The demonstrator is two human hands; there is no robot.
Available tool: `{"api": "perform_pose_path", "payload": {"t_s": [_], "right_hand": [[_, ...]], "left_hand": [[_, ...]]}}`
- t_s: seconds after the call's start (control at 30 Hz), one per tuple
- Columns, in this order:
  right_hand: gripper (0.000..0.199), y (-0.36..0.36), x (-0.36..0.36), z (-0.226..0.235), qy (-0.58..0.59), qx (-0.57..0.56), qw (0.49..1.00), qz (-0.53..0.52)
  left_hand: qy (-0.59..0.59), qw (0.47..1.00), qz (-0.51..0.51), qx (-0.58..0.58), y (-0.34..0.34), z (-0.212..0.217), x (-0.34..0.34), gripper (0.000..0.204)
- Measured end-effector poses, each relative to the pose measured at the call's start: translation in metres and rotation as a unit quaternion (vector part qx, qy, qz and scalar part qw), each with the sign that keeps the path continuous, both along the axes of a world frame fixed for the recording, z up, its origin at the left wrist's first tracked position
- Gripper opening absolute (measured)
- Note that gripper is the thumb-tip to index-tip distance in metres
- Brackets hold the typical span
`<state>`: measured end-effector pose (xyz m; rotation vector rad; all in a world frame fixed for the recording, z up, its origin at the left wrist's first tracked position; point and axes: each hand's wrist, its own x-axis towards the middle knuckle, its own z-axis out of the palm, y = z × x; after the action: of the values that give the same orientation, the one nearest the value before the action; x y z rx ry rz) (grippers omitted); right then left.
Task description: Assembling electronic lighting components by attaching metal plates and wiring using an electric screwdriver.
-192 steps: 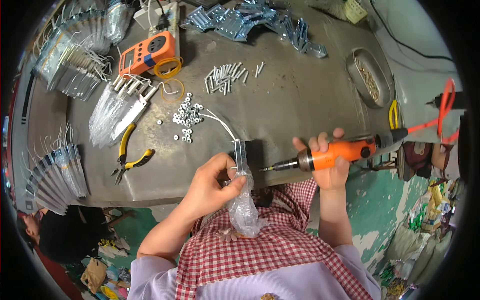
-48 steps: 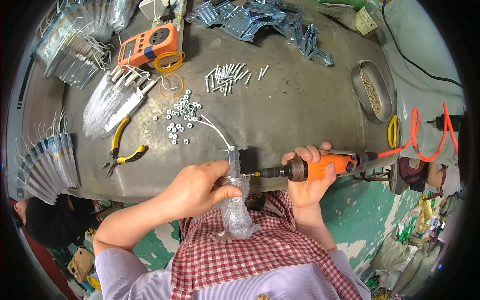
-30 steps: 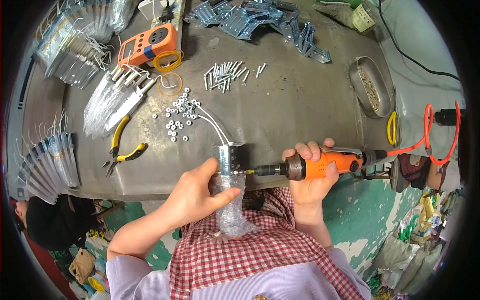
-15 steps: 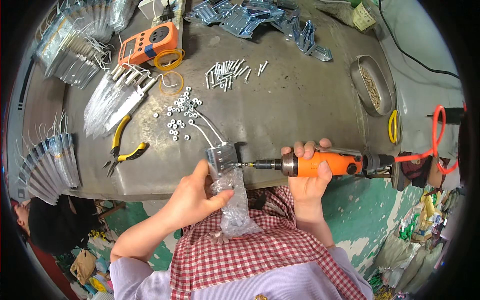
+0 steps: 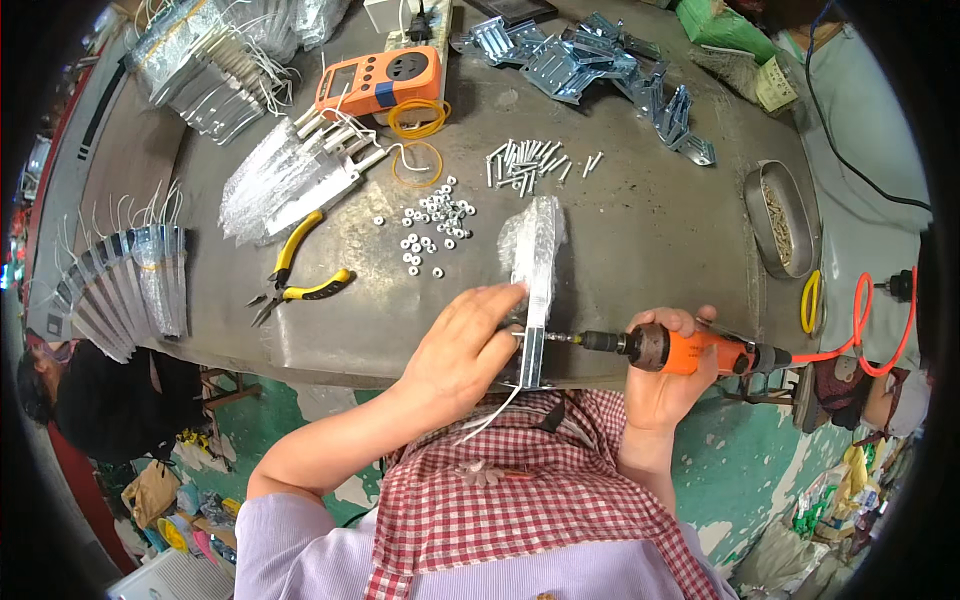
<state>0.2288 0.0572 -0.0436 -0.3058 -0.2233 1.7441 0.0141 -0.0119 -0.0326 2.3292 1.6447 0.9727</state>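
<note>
While the left hand [image 5: 462, 348] pinches a bubble-wrapped piece [image 5: 541, 245] from its left side, the right hand [image 5: 668, 390] is wrapped around an orange power screwdriver [image 5: 690, 352]. Hands are apart, one each side of the piece. It sits over the near edge of the surface [image 5: 660, 250], wrapped end pointing away, metal bracket [image 5: 533, 360] end toward the body, white wires [image 5: 490, 416] trailing toward the checkered apron [image 5: 500, 520]. Screwdriver lies roughly level, bit at the bracket's right side; exact contact too small to tell. A thin screw shank [image 5: 516, 333] shows on the left side, by the left fingers. Red coiled cord [image 5: 862, 305] runs off right from the tool. Beyond the hands: loose nuts [image 5: 436, 216], screw pile [image 5: 525, 164], blue-silver brackets [image 5: 560, 68]. Yellow-black pliers [image 5: 318, 288] lie open at left, orange socket meter [image 5: 380, 80] farther back; oval metal tray [image 5: 802, 235] of small pieces at far right.
</note>
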Motion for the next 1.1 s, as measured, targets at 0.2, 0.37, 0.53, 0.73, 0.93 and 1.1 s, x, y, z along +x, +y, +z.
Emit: {"api": "perform_pose_path", "payload": {"t_s": [0.2, 0.37, 0.53, 0.73, 0.93, 1.1], "right_hand": [[0.04, -0.001, 0.002, -0.01, 0.003, -0.008, 1.0, -0.008], [0.043, 0.001, 0.0, -0.008, -0.007, -0.01, 1.0, -0.004], [0.045, 0.0, 0.001, -0.01, -0.001, 0.0, 1.0, 0.001], [0.046, -0.001, 0.004, -0.01, -0.012, -0.007, 1.0, -0.005], [0.044, 0.002, 0.0, -0.01, -0.013, 0.003, 1.0, 0.004], [0.041, 0.0, 0.001, -0.01, -0.013, 0.0, 1.0, -0.004]], "left_hand": [[0.137, 0.985, 0.101, 0.029, 0.024, 0.008, -0.052, 0.03], [0.189, 0.979, 0.071, 0.005, 0.032, 0.014, -0.068, 0.023], [0.136, 0.989, 0.053, -0.008, 0.025, 0.009, -0.066, 0.019], [0.148, 0.987, 0.042, -0.046, 0.023, 0.02, -0.068, 0.019], [-0.183, 0.971, 0.057, -0.142, 0.008, 0.019, -0.038, 0.011], [-0.478, 0.845, 0.06, -0.232, -0.006, 0.011, 0.001, 0.01]]}}
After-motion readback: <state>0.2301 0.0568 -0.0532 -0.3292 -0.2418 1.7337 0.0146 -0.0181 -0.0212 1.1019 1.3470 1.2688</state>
